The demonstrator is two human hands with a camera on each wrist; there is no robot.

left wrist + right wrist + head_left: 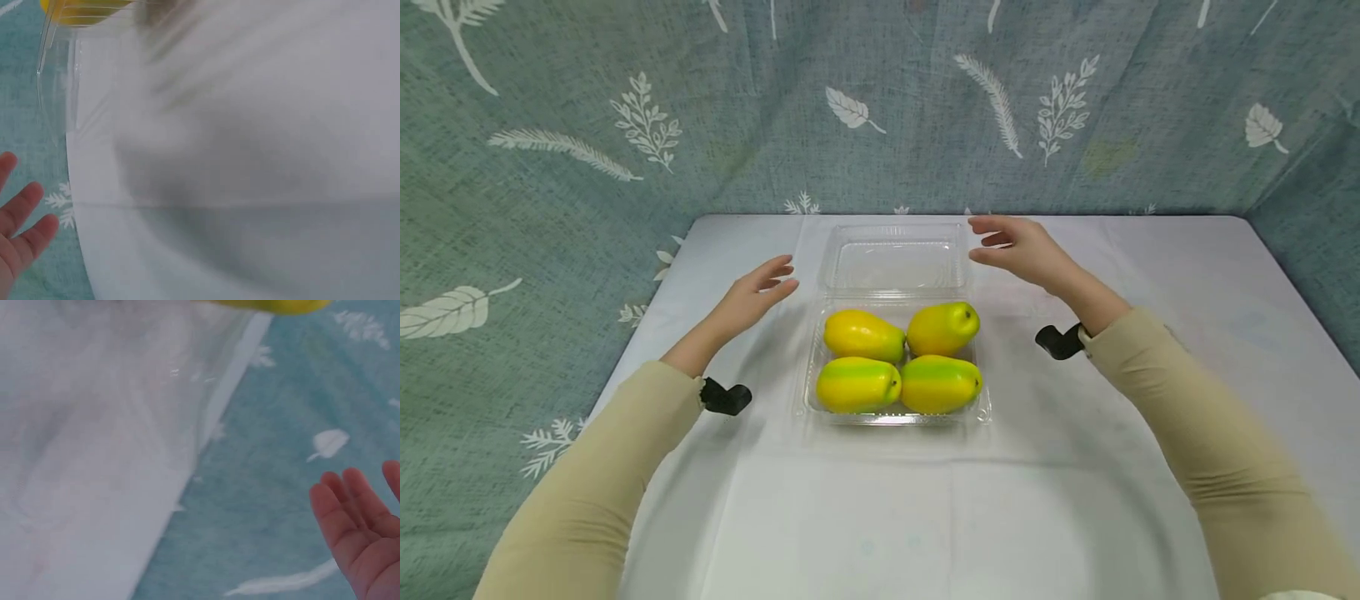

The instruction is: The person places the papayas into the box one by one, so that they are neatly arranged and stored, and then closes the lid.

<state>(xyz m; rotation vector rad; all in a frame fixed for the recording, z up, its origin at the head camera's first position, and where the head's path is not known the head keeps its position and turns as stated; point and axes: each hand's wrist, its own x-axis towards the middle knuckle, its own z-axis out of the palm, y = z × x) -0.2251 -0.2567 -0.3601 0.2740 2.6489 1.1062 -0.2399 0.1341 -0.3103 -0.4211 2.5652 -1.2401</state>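
A clear plastic clamshell box (895,419) stands in the middle of the table in the head view, its lid (891,260) folded back toward the far edge. Inside lie several yellow-green fruits shaped like papayas, among them a front left one (857,385) and a back right one (942,328). My left hand (751,298) hovers left of the box with fingers relaxed and nothing in them. On the other side, my right hand (1018,248) is held beside the lid's right edge, fingers loosely bent and empty. Both wrist views show the fingers spread apart from the box.
A white cloth covers the table (880,517). Behind it and at its sides hangs a blue-green curtain (917,108) with white leaf prints. A black wrist mount (726,397) sits at the left cuff and another black mount (1060,342) at the right.
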